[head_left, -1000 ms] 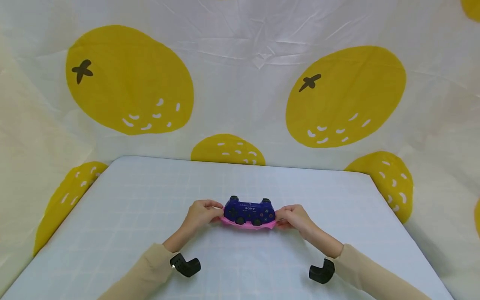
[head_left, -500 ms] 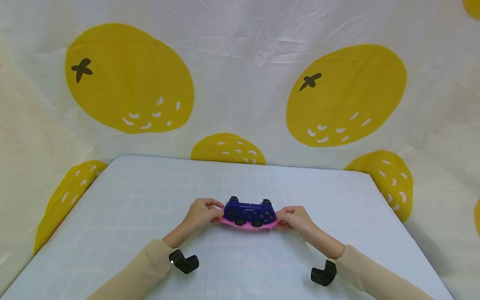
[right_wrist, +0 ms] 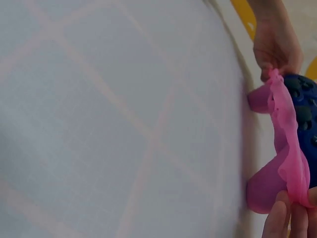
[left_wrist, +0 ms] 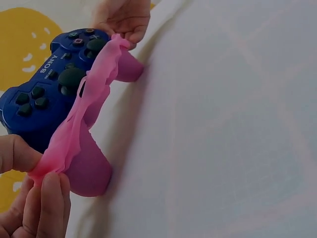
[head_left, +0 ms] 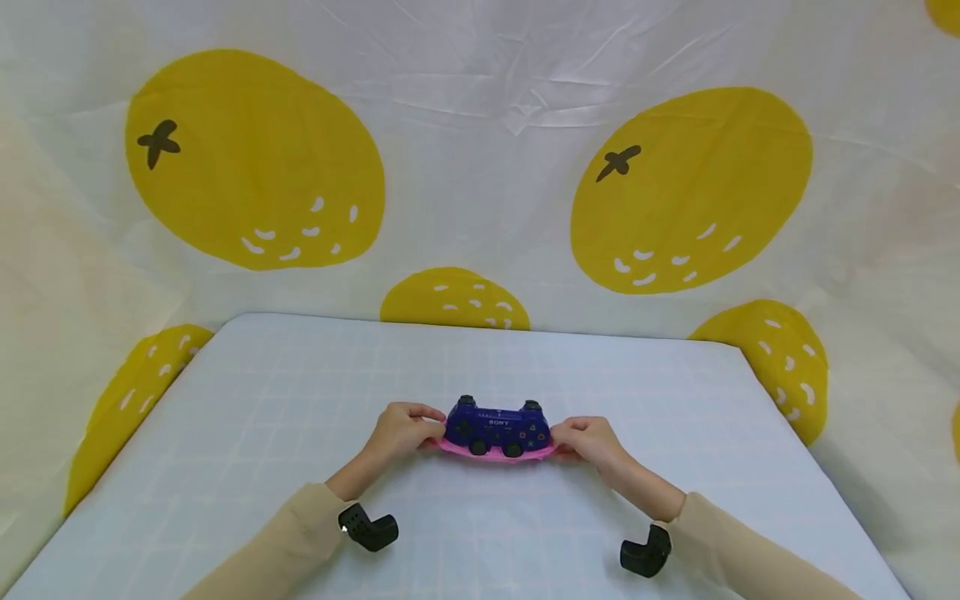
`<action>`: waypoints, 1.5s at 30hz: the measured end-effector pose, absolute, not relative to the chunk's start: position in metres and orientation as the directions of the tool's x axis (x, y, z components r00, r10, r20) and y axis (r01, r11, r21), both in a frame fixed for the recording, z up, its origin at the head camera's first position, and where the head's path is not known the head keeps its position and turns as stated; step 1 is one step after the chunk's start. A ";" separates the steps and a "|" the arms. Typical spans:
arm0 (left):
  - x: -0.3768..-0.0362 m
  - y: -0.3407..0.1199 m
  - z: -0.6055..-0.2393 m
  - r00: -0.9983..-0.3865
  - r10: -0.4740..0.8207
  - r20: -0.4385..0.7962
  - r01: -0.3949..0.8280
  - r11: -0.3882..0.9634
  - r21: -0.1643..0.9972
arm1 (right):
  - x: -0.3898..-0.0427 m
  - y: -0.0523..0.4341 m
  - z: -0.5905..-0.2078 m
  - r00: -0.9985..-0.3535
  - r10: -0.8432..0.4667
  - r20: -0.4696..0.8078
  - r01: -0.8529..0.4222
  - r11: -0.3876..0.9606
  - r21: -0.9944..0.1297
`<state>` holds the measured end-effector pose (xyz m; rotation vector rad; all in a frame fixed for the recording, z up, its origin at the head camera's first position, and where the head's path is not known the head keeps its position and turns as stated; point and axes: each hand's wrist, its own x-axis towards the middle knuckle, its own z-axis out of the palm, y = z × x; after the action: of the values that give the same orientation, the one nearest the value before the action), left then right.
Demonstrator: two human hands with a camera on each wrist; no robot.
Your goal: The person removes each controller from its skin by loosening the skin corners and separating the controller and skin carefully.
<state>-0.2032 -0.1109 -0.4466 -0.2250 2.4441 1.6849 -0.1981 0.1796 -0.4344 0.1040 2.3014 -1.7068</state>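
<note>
A blue game controller point(head_left: 495, 425) sits partly inside a pink silicone cover point(head_left: 497, 452) at the middle of the table. My left hand point(head_left: 403, 429) pinches the cover's left end and my right hand point(head_left: 588, 439) pinches its right end. In the left wrist view the pink silicone cover point(left_wrist: 81, 124) is stretched along the near edge of the blue controller point(left_wrist: 47, 94), with my left hand's fingers point(left_wrist: 42, 198) pinching its end. In the right wrist view the pink cover point(right_wrist: 282, 153) shows the same stretch, held at its near end by my right hand's fingers point(right_wrist: 290, 218).
The table point(head_left: 300, 417) is pale blue with a faint grid. A white cloth with large yellow fruit prints point(head_left: 255, 158) hangs behind and at both sides. Beige sleeves point(head_left: 300, 533) cover both forearms, each with a black wrist mount point(head_left: 369, 530).
Barely anything has moved. Both hands keep their pinch on the pink cover's ends, and the controller has dropped very slightly lower toward the table.
</note>
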 end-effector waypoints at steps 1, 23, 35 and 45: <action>-0.203 -0.111 -0.448 -0.975 -0.031 -0.221 -0.218 0.346 0.913 | -0.198 0.180 -0.435 -0.960 -0.107 -0.259 0.217 0.300 -0.929; -0.202 -0.112 -0.459 -0.975 -0.044 -0.216 -0.218 0.345 0.913 | -0.202 0.188 -0.443 -0.927 -0.172 -0.333 0.287 0.247 -0.926; -0.207 -0.115 -0.466 -0.974 -0.032 -0.222 -0.219 0.347 0.912 | -0.208 0.189 -0.448 -0.915 -0.171 -0.366 0.325 0.224 -0.919; -0.202 -0.116 -0.464 -0.971 -0.028 -0.236 -0.228 0.388 0.893 | -0.205 0.189 -0.451 -0.932 -0.141 -0.334 0.270 0.346 -0.899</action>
<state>-0.2019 -0.1161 -0.4637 -0.2298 2.4604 1.6273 -0.2050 0.1888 -0.4512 0.1133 2.2616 -1.6122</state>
